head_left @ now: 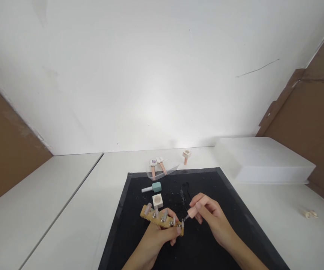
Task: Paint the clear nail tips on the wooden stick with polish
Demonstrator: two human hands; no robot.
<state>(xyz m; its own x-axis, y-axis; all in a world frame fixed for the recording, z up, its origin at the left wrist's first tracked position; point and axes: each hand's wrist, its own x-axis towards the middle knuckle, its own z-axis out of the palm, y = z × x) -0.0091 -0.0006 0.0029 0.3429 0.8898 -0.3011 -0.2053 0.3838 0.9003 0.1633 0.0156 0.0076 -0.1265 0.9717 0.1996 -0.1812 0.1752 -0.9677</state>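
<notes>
My left hand (162,234) grips a yellowish-tan nail tip holder (150,215) by its right part. Several translucent nail tips (164,215) stand up from the metal studs along it. In my right hand (211,215) is a nail polish brush (192,212) with a pink cap, held between thumb and fingers. Its dark bristle end reaches the rightmost nail tip (182,224) and seems to touch it. An uncapped square nail polish bottle (157,201), cream-white with a round top, is just beyond my left hand.
A green nail polish bottle (156,187) with a grey cap lies on the black mat (207,183). Behind are two pink-capped bottles (153,170) on a clear plastic piece (173,169), and another bottle (186,154). A white box (263,159) stands right, near small cream-coloured pieces (310,214).
</notes>
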